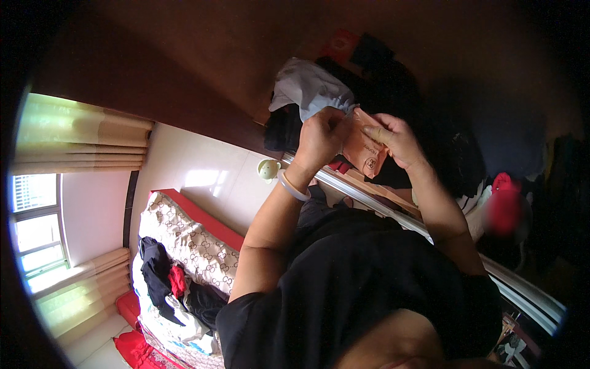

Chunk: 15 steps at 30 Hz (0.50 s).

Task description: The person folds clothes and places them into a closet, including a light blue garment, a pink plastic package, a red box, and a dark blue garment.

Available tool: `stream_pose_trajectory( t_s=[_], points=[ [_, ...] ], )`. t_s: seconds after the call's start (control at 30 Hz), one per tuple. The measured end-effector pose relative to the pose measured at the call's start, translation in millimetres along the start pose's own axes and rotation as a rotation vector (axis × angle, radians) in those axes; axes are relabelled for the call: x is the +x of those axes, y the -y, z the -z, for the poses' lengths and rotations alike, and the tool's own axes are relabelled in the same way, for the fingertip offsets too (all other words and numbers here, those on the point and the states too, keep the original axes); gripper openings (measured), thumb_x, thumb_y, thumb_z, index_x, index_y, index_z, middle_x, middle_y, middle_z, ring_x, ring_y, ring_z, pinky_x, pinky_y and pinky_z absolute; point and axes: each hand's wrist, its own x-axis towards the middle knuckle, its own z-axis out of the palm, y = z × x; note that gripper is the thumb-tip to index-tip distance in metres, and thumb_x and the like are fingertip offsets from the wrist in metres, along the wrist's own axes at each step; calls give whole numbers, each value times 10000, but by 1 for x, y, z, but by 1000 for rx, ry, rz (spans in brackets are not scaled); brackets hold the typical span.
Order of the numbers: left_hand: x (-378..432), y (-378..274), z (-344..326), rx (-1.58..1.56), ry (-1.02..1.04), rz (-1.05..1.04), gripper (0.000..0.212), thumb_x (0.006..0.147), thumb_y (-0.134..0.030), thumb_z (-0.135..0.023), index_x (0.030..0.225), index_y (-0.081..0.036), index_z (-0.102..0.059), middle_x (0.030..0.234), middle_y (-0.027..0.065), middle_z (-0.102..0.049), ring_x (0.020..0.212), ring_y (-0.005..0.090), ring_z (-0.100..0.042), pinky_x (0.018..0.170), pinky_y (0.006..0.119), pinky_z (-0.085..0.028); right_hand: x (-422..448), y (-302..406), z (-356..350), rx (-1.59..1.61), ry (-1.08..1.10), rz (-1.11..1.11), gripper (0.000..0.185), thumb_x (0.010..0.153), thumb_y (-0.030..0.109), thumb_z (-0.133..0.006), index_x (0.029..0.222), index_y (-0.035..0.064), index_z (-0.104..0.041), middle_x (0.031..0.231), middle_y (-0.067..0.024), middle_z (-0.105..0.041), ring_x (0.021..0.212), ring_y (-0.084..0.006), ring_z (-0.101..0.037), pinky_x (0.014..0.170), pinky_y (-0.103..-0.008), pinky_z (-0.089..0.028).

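Note:
A flat peach-orange packet with printed writing is held up in front of the dark wardrobe. My right hand grips its right side, thumb on the front face. At the packet's left edge, my left hand is curled with the fingertips pinched against it; they are partly hidden. A pale bangle circles my left wrist. Just beyond my left hand lies a crumpled white and light-blue cloth, resting on dark folded clothes.
A metal sliding-door track runs along the wardrobe's front edge. Red fabric lies inside to the right. A small pale-green stool stands on the tiled floor. Behind it is a bed with heaped clothes, near a curtained window.

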Motion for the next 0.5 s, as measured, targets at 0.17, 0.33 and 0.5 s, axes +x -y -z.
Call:
stream_pose_trajectory(
  t_s=[0.17, 0.33, 0.5],
  points=[
    [1, 11, 3, -163, 31, 49, 162, 835, -70, -618, 954, 40, -608, 825, 94, -661, 733, 102, -589, 624, 251, -479, -3, 7, -2, -198, -20, 66, 276, 860, 167, -633, 1062, -18, -605, 888, -39, -629, 770, -78, -571, 691, -212, -466],
    [2, 25, -3, 110, -120, 5, 158, 798, -97, -619, 918, 4, -604, 818, 180, -642, 708, 213, -642, 629, 299, -489, -23, 23, 24, -370, -23, 103, 270, 825, 179, -663, 1026, 4, -623, 895, -34, -637, 801, -83, -557, 713, -238, -462],
    [8, 26, -28, 331, -270, -158, 139, 804, -125, -593, 888, -17, -566, 833, 188, -614, 736, 381, -602, 630, 417, -490, -52, 24, 74, -136, -217, 103, 203, 829, 121, -635, 998, 8, -625, 888, -25, -625, 776, -90, -572, 724, -236, -465]
  ],
)
